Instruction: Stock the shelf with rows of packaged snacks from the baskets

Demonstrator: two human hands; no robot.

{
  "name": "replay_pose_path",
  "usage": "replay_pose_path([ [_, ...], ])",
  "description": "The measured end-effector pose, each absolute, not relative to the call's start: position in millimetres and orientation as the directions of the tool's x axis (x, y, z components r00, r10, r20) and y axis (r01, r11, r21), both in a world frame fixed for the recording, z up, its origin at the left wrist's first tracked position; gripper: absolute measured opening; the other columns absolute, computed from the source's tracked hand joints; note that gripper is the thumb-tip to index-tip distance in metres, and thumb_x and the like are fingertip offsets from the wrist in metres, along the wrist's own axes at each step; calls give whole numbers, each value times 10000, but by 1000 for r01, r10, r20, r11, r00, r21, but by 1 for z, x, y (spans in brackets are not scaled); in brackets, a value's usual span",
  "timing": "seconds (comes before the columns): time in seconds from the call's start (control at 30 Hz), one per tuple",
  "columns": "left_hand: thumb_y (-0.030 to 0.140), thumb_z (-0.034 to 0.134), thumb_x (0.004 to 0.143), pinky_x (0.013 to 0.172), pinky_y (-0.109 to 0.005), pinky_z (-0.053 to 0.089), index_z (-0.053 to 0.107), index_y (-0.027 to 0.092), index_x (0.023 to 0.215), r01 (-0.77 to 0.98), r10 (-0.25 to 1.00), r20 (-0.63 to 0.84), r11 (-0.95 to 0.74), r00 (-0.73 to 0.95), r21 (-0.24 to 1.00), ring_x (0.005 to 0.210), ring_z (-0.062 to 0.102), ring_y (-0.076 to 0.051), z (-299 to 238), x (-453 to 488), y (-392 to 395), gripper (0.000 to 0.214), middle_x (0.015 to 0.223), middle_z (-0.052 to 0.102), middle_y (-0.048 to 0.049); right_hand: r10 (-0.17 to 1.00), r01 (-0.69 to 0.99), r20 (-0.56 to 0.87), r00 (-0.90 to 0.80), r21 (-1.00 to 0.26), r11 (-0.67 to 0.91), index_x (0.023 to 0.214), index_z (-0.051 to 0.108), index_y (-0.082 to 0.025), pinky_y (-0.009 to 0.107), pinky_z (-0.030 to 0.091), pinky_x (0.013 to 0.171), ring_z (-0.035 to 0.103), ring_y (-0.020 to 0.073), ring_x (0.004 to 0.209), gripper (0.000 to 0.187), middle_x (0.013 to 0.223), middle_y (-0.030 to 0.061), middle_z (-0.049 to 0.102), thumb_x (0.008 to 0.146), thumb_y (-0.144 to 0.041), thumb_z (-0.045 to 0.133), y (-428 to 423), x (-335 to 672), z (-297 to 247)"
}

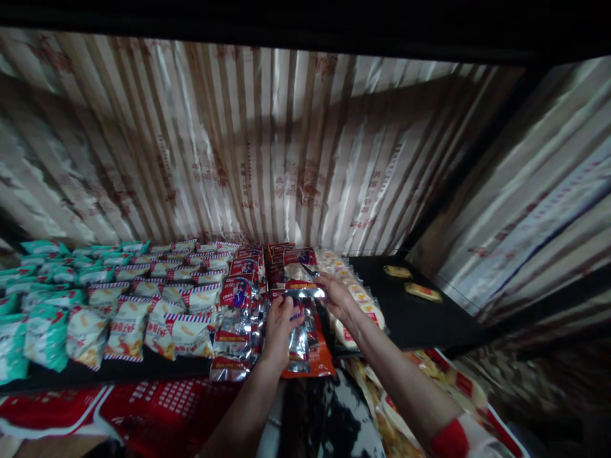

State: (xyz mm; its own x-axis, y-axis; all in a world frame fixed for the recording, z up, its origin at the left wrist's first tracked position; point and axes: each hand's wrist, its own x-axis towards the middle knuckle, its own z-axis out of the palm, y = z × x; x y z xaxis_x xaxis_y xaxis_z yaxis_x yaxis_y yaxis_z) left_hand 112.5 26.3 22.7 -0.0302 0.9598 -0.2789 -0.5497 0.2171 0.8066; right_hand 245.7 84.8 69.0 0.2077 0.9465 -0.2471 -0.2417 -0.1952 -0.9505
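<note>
My left hand [279, 327] is closed on the lower part of a silver foil snack packet [300, 318] that lies in a row of red and silver packets on a dark shelf [420, 318]. My right hand [337, 296] pinches the same packet's top edge, fingers curled. Under the packet lies an orange-red packet [321, 359]. To the right of my right hand runs a row of clear packets with pale pastries [363, 302].
Rows of white, red-striped packets [157, 312] and teal packets [33, 318] fill the shelf's left part. Two small yellow packets [413, 283] lie on the bare dark surface at right. Striped foil wrapping [267, 146] covers the back wall. Red-printed packaging [157, 407] lies below the shelf front.
</note>
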Motion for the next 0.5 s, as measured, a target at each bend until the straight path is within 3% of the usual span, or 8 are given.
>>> replay_pose_path([
  [0.13,265,672,742,594,-199,473,481,164,1180,-592,949,-305,204,-74,780,618,590,-73,31,114,28,488,855,628,-35,945,-292,-310,101,-918,-270,677,533,-183,176,404,434,494,81,450,140,537,-53,551,606,-95,615,59,240,73],
  [0.23,172,656,729,497,-157,381,459,154,1223,-564,933,-323,183,-158,805,467,464,-25,30,110,31,533,632,529,62,938,-259,-339,71,-915,-311,702,548,-185,179,407,439,503,79,449,117,548,-49,567,651,-154,649,56,233,75],
  [0.37,176,637,732,498,-158,375,450,147,1252,-547,941,-295,161,-166,821,460,440,-28,34,98,38,554,575,486,83,961,-226,-275,39,-939,-259,795,579,-186,214,436,469,541,103,478,210,595,-23,611,675,-311,696,74,220,75],
  [0.5,207,646,718,500,-164,395,490,152,1223,-494,936,-267,125,-228,860,476,469,-34,41,82,54,531,651,561,48,980,-193,-190,50,-965,-177,763,574,-186,235,438,487,540,118,477,324,552,-39,595,562,-353,765,106,199,69],
])
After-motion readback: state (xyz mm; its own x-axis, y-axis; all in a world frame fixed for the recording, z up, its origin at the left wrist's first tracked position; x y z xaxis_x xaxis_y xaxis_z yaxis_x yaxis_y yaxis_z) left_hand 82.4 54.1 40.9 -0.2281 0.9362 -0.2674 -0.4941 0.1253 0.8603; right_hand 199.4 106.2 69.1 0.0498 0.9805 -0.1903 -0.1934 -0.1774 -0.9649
